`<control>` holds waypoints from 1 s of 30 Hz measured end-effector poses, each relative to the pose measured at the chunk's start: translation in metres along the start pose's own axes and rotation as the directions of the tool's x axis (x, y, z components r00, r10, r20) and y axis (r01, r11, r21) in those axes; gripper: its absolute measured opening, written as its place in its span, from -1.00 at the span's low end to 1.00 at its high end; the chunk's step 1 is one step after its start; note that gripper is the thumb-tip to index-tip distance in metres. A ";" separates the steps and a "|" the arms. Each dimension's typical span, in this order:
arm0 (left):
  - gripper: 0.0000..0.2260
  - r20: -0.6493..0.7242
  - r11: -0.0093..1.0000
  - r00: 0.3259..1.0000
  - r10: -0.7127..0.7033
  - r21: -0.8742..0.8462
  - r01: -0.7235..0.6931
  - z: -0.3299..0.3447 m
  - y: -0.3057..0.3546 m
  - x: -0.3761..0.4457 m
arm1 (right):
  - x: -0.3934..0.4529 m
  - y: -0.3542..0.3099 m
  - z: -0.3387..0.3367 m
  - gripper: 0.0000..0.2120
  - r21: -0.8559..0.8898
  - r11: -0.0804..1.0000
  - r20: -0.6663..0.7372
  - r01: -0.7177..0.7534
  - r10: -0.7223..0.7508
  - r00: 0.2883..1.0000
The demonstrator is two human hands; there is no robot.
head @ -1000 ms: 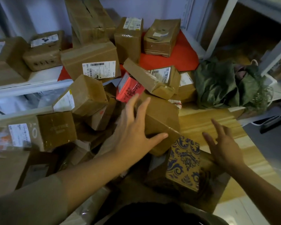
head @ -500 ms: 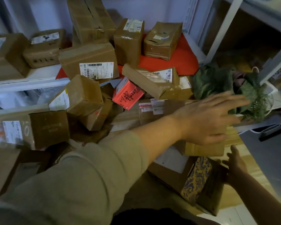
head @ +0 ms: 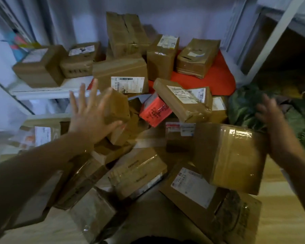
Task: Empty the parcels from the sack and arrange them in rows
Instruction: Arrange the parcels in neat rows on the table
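A white shelf board [head: 48,92] runs across the 9 to 10 o'clock sector. A red mat [head: 217,80] lies flat at 1 o'clock. A white metal rack upright [head: 269,37] rises diagonally at 2 o'clock, with a dark shelf recess [head: 287,55] directly beside it. Light wooden flooring [head: 285,219] occupies the 4 to 5 o'clock sector. A pale wall [head: 77,20] forms the background at 12 o'clock.
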State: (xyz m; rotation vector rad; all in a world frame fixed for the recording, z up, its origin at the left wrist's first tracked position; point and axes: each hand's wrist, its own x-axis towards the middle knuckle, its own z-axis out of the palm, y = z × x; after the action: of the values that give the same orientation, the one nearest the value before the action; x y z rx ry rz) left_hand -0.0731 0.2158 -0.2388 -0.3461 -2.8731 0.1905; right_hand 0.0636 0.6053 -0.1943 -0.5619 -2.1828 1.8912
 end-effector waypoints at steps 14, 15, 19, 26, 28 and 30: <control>-0.14 0.342 0.941 0.913 -0.224 -0.169 0.294 0.036 -0.092 -0.025 | 0.057 0.001 0.170 -0.26 -0.673 -0.461 0.613 0.578 0.090 0.785; -0.18 0.347 0.931 0.908 -0.234 -0.188 0.312 0.038 -0.098 -0.027 | 0.063 0.004 0.166 -0.30 -0.692 -0.481 0.578 0.538 0.078 0.812; -0.29 0.332 0.910 0.908 -0.256 -0.234 0.342 0.044 -0.112 -0.042 | 0.079 -0.003 0.153 -0.37 -0.767 -0.473 0.498 0.434 -0.014 0.867; -0.27 0.262 0.894 0.916 -0.303 -0.253 0.369 0.035 -0.138 -0.056 | 0.070 -0.009 0.188 -0.33 -0.828 -0.316 0.535 0.463 -0.202 0.820; -0.27 0.219 0.812 0.847 -0.484 -0.248 0.528 0.027 -0.165 -0.069 | 0.064 -0.009 0.211 -0.19 -0.805 -0.122 0.592 0.581 -0.243 0.769; -0.28 0.173 0.573 0.642 -0.747 -0.320 0.754 0.029 -0.198 -0.111 | 0.056 -0.008 0.243 -0.07 -0.776 0.265 0.538 0.572 -0.195 0.820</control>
State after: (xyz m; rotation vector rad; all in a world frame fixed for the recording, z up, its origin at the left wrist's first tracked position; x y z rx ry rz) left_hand -0.0191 -0.0054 -0.2605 0.8539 -2.7605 -0.5132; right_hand -0.0828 0.4071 -0.2309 0.2769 -3.1066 0.3005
